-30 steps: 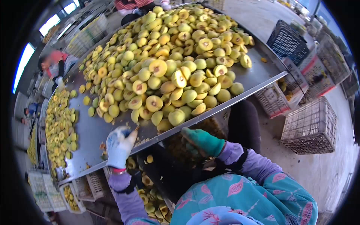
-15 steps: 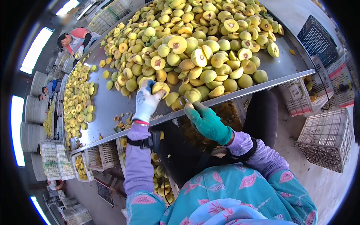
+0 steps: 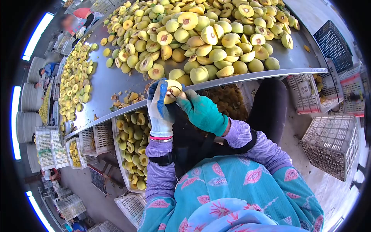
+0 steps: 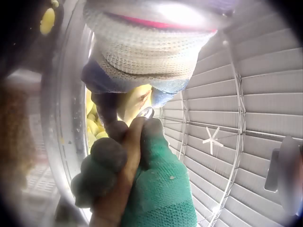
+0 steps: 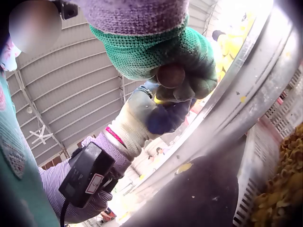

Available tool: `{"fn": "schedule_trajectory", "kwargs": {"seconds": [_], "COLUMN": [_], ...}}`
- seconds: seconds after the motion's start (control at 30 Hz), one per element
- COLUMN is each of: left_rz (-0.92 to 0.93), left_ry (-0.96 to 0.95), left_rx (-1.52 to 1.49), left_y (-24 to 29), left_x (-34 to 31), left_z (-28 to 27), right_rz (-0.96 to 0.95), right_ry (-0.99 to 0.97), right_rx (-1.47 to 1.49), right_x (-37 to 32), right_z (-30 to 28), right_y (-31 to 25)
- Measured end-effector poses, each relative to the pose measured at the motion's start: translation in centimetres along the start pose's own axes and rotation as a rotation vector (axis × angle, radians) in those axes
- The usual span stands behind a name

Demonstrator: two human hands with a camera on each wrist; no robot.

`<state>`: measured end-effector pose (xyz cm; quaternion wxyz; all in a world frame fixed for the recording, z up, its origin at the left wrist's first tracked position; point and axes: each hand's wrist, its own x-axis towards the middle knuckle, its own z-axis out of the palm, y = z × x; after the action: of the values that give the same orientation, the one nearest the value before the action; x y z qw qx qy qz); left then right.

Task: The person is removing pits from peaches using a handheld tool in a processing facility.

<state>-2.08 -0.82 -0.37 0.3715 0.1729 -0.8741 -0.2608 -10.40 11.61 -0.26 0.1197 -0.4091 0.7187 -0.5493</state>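
In a white and blue glove, the left hand (image 3: 160, 106) holds a halved yellow fruit (image 3: 173, 91) in front of the metal table's edge, its cut face with the brown centre showing. My right hand (image 3: 205, 112), in a green glove, grips a tool with a wooden handle (image 4: 124, 165); the tool's small metal tip (image 4: 147, 112) meets the cut face of the fruit (image 4: 135, 101) in the left wrist view. The right wrist view shows the round end of the handle (image 5: 171, 76) between the green-gloved fingers. Behind the hands lies a large heap of halved fruit (image 3: 201, 46).
A crate of fruit halves (image 3: 133, 147) stands below the table edge (image 3: 247, 78), left of my legs. Another crate holding brownish scraps (image 3: 226, 99) is beneath the edge. Empty crates (image 3: 332, 139) stand at the right. Another person (image 3: 77, 21) is across the table at the upper left.
The left hand has brought a fruit half from the heap back to the table edge. My right hand has moved left to meet it, with the tool now at the fruit.
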Motion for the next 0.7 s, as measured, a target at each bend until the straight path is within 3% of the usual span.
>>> {"fn": "schedule_trajectory", "kwargs": {"seconds": [0.03,0.13,0.23,0.3,0.37,0.43,0.47,0.5,0.57,0.6,0.63,0.7], "left_rz": [-0.052,0.055,-0.075,-0.194,-0.290,-0.404,-0.364,-0.324,0.084,-0.017,-0.110,-0.331], "left_ry": [-0.020,-0.030,0.009,0.046,0.044,0.142,0.066,-0.009,-0.152,-0.103,-0.040,0.032], "left_rx": [0.015,0.266,-0.134,-0.245,-0.152,-0.534,-0.551,-0.568,0.038,-0.103,-0.248,-0.450], "left_y": [0.5,1.4,1.2,1.0,1.4,1.2,1.0,0.9,0.5,1.0,1.5,1.2], "left_x": [0.1,0.0,-0.1,-0.4,-0.3,-0.3,-0.4,-0.4,0.6,0.5,0.4,0.0], "left_z": [-0.4,-0.9,-0.1,0.9,1.4,2.3,1.8,1.4,-1.0,-0.8,-0.6,0.7], "right_rz": [-0.026,-0.059,-0.047,-0.062,-0.101,-0.102,-0.099,0.057,0.066,0.060,-0.049,0.011], "right_ry": [0.020,0.042,-0.010,-0.005,0.057,0.088,0.104,0.017,-0.068,-0.111,0.077,0.138], "right_rx": [-0.002,0.010,0.077,0.122,0.152,0.123,0.109,0.217,0.191,0.180,0.116,0.092], "right_x": [-0.1,-0.5,-0.3,-0.4,-1.1,-1.4,-1.6,-1.4,-1.5,-1.4,-1.8,-2.1], "right_z": [0.2,1.4,1.4,1.7,2.7,3.3,3.5,2.1,1.0,0.9,2.6,3.7], "right_y": [-0.1,0.8,1.7,2.0,2.3,2.8,3.2,2.3,1.9,1.8,2.0,1.1]}}
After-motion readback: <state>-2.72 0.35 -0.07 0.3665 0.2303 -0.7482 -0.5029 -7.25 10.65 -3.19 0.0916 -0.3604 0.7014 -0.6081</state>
